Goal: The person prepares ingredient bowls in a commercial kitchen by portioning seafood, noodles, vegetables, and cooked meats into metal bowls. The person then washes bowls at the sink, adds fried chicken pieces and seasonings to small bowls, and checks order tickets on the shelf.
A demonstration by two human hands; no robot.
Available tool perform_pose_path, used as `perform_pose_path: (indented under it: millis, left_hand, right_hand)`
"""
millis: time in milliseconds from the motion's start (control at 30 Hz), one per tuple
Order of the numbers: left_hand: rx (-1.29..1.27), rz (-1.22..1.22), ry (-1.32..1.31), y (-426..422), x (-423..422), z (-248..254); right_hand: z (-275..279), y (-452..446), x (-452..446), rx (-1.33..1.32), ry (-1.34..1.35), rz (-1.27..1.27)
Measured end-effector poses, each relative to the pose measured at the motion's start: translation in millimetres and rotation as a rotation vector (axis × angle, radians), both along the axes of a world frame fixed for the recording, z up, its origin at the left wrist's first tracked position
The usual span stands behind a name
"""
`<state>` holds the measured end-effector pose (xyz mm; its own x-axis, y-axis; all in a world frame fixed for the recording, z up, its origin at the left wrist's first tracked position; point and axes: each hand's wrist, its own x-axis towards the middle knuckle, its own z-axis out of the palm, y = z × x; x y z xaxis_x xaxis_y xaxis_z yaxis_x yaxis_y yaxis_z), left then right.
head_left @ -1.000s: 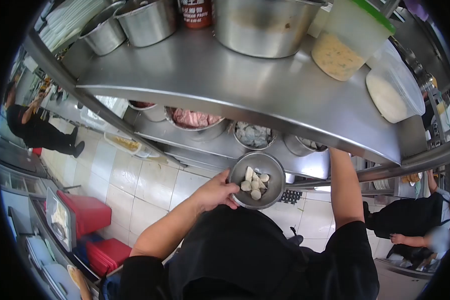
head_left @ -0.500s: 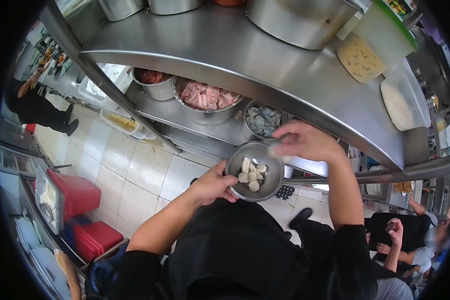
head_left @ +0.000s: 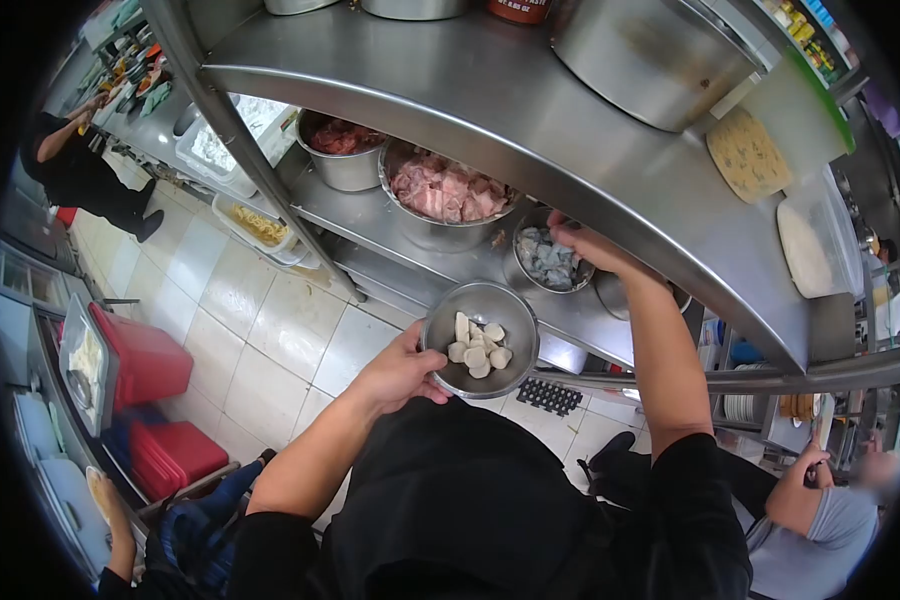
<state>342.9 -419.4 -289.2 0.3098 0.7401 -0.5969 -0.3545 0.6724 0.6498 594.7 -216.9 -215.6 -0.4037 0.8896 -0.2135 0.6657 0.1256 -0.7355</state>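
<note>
**Steel bowl (head_left: 519, 322) sitting in our left hand; pot of grey pieces lying just beyond it, to the right**

We're gripping the bowl with the left hand (head_left: 398, 370), thumb over the near-left rim, other fingers mostly hidden below. Mouth is facing up, white pieces (head_left: 477, 356) lying loose inside. Bowl is round, so we're seeing no long axis.

Key relation: the small pot (head_left: 523, 277) is standing ahead and right of the bowl, near it but apart. Our right hand (head_left: 585, 243) is the nearer one by far, its bent fingers resting at the pot's far-right side, over the grey pieces (head_left: 546, 262). Whether it's pinching a piece, we can't tell.

Upper shelf (head_left: 450, 70) edge is running just beside that hand, so we're working in a tight gap. Right forearm is partly covering another pot (head_left: 611, 292).

On the lower shelf (head_left: 332, 213), left of the small pot, a bigger pot (head_left: 433, 236) is holding pink raw meat; past it a third pot (head_left: 342, 172) is holding redder meat.

Farther out, red bins (head_left: 150, 355) are standing on the left; one co-worker (head_left: 90, 170) is standing far left.
</note>
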Motion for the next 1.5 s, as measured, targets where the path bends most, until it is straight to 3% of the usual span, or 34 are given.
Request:
perform_pose_path:
  millis: [33, 133, 233, 300, 400, 533, 633, 800, 1067, 1167, 1233, 1300, 1400, 1500]
  left_hand:
    - [0.002, 0.009, -0.008, -1.1, -1.5, 1.1]
    - [-0.009, 0.005, -0.014, -1.1, -2.6, 5.8]
    - [-0.002, -0.001, -0.019, -0.5, 1.4, 17.6]
    - [0.008, 0.005, -0.019, -1.0, 3.2, 18.0]
    - [0.001, 0.028, -0.018, -6.1, 2.5, 12.1]
    - [0.001, 0.058, -0.036, -9.7, -1.6, 4.7]
    - [0.002, 0.105, -0.051, -14.0, -6.6, 1.2]
    - [-0.005, 0.196, -0.036, -19.3, -20.1, -1.3]
    - [0.014, 0.157, -0.069, -18.2, -27.7, -12.4]
    - [0.081, 0.125, -0.052, -18.3, -27.8, -4.3]
    - [0.072, 0.096, -0.054, -17.1, -27.8, -6.0]
    - [0.073, 0.082, -0.069, -16.6, -20.3, -3.9]
    - [0.113, 0.079, -0.079, -12.6, -6.8, 2.5]
    - [0.119, 0.060, -0.034, -23.4, -9.8, 9.7]
  right_hand:
    - [9.2, -3.8, 0.7, -0.125, 0.118, -0.075]
    - [37.9, -33.8, -9.4, -0.131, 0.160, 0.097]
    - [33.4, -53.6, -14.2, -0.174, 0.136, 0.556]
    - [5.8, -23.1, -2.4, -0.023, 0.225, 0.374]
    - [-5.8, 42.3, 14.7, 0.224, -0.116, 0.054]
    - [-46.3, 72.9, -4.4, 0.444, -0.491, 0.024]
    - [-67.0, 68.8, -22.5, 0.488, -0.618, 0.048]
    - [-66.2, 81.9, -19.3, 0.492, -0.578, -0.005]
    - [-32.4, 100.8, 7.5, 0.324, -0.145, -0.217]
    - [-8.3, 72.2, 1.9, 0.121, 0.155, -0.242]
    - [7.9, 32.1, -9.4, -0.047, 0.271, -0.104]
    - [17.2, -11.2, -21.9, -0.113, 0.193, 0.354]
    - [27.7, 3.0, -21.2, -0.089, 0.106, 0.210]
    - [4.8, 128.7, 42.4, 0.308, -0.275, -0.098]
